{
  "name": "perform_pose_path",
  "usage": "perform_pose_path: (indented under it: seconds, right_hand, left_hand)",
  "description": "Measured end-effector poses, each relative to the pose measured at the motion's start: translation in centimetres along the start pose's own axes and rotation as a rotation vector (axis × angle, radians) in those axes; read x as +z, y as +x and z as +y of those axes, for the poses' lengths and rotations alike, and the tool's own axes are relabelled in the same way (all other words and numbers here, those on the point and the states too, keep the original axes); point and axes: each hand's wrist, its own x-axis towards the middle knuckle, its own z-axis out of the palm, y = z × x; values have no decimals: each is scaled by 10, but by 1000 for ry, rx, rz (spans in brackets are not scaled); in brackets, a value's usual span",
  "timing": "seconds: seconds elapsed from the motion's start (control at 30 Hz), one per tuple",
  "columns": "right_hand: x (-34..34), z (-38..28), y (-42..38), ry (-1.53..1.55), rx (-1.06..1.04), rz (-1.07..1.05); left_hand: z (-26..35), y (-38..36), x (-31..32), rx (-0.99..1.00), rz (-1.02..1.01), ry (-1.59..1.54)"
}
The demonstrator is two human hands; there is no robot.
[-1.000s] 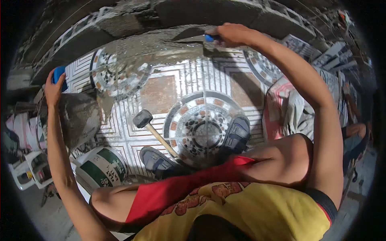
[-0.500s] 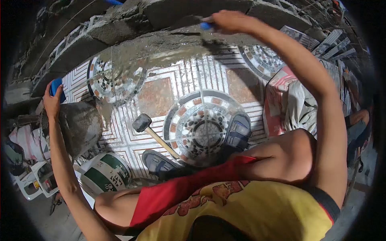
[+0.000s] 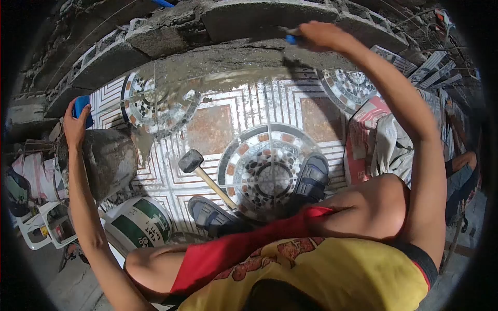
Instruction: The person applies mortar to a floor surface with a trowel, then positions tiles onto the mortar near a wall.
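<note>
Gripping a blue-handled trowel (image 3: 282,35) at twelve o'clock, the right hand (image 3: 317,35) has its fingers wrapped shut around the handle; the blade lies against the wet mortar bed (image 3: 218,65) at the foot of the block wall (image 3: 259,15). At nine o'clock the left hand (image 3: 75,124) rests with fingers curled over the rim of a mortar-coated bucket (image 3: 106,160), closed on a blue object (image 3: 80,110); what that object is cannot be told.

Count of items in view: one trowel, one grey bucket, one rubber mallet (image 3: 199,173) lying on the patterned tile floor (image 3: 218,127) near centre, head toward ten o'clock, untouched by either hand. One white-and-green tub (image 3: 140,223) lies on its side at seven o'clock, just below the bucket. Two dark shoes (image 3: 311,179) stand on the circular tile motif, one each side of the mallet handle. One printed sack (image 3: 363,140) sits at three o'clock, beside the right arm.
</note>
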Motion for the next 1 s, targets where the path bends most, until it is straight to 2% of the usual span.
perform_pose_path:
  seconds: [0.07,0.1,0.13,0.2,0.27,0.37,0.43,0.5,0.53,0.6,0.67,0.73,0.77,0.83,0.87,0.93,1.0]
  right_hand:
    - [28,-19,18,167,-105,185]
    - [51,-7,33,117,-166,230]
    - [50,3,27,111,-167,231]
    - [41,17,18,37,-34,-141]
    - [19,32,-2,-82,104,-122]
    - [-7,24,-17,-120,71,-21]
    - [-6,2,0,30,-3,19]
    - [13,-20,20,50,-120,109]
    - [27,-24,31,52,-70,80]
    - [64,9,39,-29,-129,130]
    - [34,23,7,-27,-11,-6]
    - [10,33,-6,-198,80,-46]
    - [-1,26,-5,-198,66,-40]
    - [-11,11,-7,-173,111,20]
    - [-1,5,1,-171,100,19]
    - [32,-6,22,5,-83,214]
    - [51,-13,28,-4,-103,78]
  left_hand:
    - [-1,-2,0,46,36,18]
    - [-2,-5,0,92,67,37]
    - [0,-6,1,89,71,33]
    - [-1,-8,-1,119,78,36]
    - [4,-6,-2,54,65,23]
    - [2,-1,-3,23,30,-2]
    - [-2,1,0,42,4,-10]
    - [-4,1,0,-18,-3,-11]
    - [-3,-2,2,-11,-4,-21]
    - [-5,-4,1,108,64,27]
    - [3,-7,-2,93,63,39]
    - [5,-2,-2,-1,27,-40]
    - [2,1,-1,51,35,41]
    - [-3,3,0,29,21,31]
    - [-4,2,0,19,14,10]
    - [-4,2,-1,17,37,-17]
    - [-4,-1,-2,0,4,-30]
